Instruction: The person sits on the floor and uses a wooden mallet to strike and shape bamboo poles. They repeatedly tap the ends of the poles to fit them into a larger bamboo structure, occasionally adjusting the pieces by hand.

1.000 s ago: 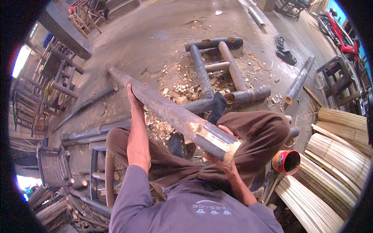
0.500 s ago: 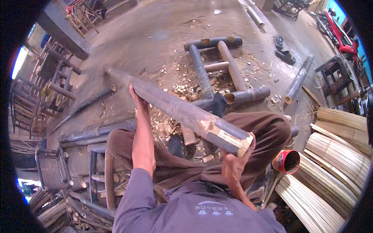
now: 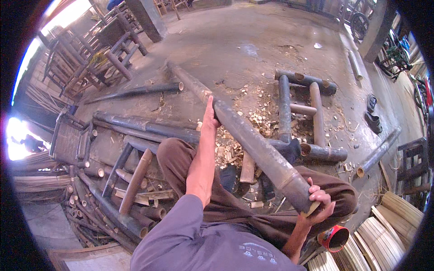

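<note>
A long, thick, dark bamboo pole (image 3: 251, 137) slants across my lap, from the floor at the far left to its cut end by my right thigh. My left hand (image 3: 210, 115) grips it from the left side near its middle, by a node; most of the fingers are hidden beneath. Around the near end, my right hand (image 3: 320, 199) curls its fingers over the rim, where a bit of pale cut bamboo shows. Beyond the pole, a bamboo frame (image 3: 285, 108) with round holes in its end pieces lies on the floor.
Pale wood chips (image 3: 260, 115) litter the floor around my feet. A red tin (image 3: 333, 238) stands by my right thigh, near bundled bamboo slats (image 3: 377, 237). Bamboo poles (image 3: 144, 125) lie left, with stacked pieces (image 3: 86, 203). Sandals (image 3: 373, 121) and another pole (image 3: 379, 151) lie right.
The view has swung left. The pole has rolled, so its pale cut patch faces away, and it slants more steeply. My right hand now wraps its fingers over the near end.
</note>
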`<state>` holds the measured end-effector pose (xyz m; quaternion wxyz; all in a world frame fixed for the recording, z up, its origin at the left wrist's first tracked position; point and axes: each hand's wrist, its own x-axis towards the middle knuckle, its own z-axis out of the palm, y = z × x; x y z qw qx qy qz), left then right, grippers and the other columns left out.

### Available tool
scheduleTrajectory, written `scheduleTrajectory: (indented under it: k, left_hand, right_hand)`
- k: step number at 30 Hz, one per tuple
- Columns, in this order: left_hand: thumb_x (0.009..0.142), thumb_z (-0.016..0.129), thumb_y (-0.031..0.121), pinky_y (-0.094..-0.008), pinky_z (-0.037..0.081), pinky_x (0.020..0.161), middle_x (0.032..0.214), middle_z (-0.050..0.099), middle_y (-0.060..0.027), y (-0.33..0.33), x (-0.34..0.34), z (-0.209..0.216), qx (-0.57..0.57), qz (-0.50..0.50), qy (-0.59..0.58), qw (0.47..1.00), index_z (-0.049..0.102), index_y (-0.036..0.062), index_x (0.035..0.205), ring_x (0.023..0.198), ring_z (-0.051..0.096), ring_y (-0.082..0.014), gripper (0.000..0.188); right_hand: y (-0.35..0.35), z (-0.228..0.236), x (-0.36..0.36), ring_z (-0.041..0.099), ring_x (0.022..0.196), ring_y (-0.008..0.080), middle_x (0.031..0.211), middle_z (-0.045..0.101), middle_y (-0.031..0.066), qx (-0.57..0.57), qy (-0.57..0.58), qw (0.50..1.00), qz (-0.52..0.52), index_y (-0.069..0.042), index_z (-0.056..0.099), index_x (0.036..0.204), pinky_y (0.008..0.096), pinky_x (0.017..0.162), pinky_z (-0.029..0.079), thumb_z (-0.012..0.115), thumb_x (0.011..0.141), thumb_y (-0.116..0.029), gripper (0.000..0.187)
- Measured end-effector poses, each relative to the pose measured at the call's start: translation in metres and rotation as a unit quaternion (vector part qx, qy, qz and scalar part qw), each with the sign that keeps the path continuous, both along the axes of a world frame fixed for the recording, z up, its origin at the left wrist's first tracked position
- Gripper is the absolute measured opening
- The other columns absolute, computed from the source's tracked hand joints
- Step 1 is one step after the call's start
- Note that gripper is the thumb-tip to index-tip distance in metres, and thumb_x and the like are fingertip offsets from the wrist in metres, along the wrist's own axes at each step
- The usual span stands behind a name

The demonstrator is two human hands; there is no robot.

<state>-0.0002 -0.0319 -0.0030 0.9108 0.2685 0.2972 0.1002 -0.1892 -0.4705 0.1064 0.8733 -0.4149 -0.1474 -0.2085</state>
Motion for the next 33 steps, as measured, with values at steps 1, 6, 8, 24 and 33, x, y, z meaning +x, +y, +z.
scheduleTrajectory:
  k: [1, 6, 8, 24, 33]
  left_hand:
    - [0.077, 0.071, 0.060, -0.0526, 0.053, 0.086, 0.102, 0.066, -0.0132, 0.008, -0.008, -0.005, 0.003, -0.001, -0.040, 0.999, 0.058, 0.0098, 0.115, 0.091, 0.064, -0.0317, 0.064]
    - [0.077, 0.074, 0.054, -0.0511, 0.055, 0.080, 0.098, 0.063, -0.0164, 0.017, -0.031, 0.002, -0.021, 0.036, -0.111, 0.993, 0.055, 0.0054, 0.111, 0.085, 0.062, -0.0339, 0.062]
    - [0.077, 0.075, 0.050, -0.0517, 0.055, 0.077, 0.096, 0.060, -0.0160, 0.004, -0.036, 0.009, -0.130, 0.071, -0.113, 0.982, 0.053, 0.0045, 0.111, 0.084, 0.061, -0.0331, 0.061]
    - [0.080, 0.066, 0.060, -0.0455, 0.057, 0.079, 0.105, 0.057, -0.0208, 0.039, -0.091, 0.022, 0.027, -0.025, -0.015, 0.999, 0.049, 0.0003, 0.117, 0.093, 0.062, -0.0336, 0.072]
    - [0.078, 0.066, 0.058, -0.0427, 0.057, 0.070, 0.097, 0.059, -0.0183, 0.023, -0.080, 0.019, 0.062, -0.041, -0.009, 0.997, 0.048, 0.0024, 0.116, 0.084, 0.064, -0.0315, 0.069]
  right_hand:
    - [0.001, 0.000, -0.002, 0.062, 0.082, 0.0320, 0.069, 0.063, 0.0140, -0.021, -0.013, 0.999, 0.021, -0.002, 0.063, 0.080, 0.0631, 0.097, 0.043, 0.027, 0.101, -0.039, 0.055]
    - [0.010, 0.007, -0.018, 0.063, 0.078, 0.0292, 0.066, 0.065, 0.0130, -0.153, -0.047, 0.982, 0.096, -0.003, 0.064, 0.074, 0.0585, 0.099, 0.042, 0.042, 0.098, -0.040, 0.049]
    - [0.018, 0.016, -0.025, 0.066, 0.075, 0.0275, 0.065, 0.068, 0.0108, -0.182, -0.061, 0.975, 0.113, -0.005, 0.070, 0.070, 0.0564, 0.098, 0.044, 0.052, 0.094, -0.039, 0.045]
    - [0.064, -0.007, -0.079, 0.069, 0.088, 0.0243, 0.085, 0.073, 0.0056, -0.269, -0.152, 0.935, 0.174, -0.007, 0.075, 0.088, 0.0499, 0.097, 0.049, 0.069, 0.084, -0.018, 0.013]
    - [0.050, -0.014, -0.066, 0.069, 0.092, 0.0245, 0.088, 0.072, 0.0052, -0.247, -0.123, 0.949, 0.155, -0.006, 0.073, 0.090, 0.0495, 0.097, 0.049, 0.070, 0.079, -0.009, 0.012]
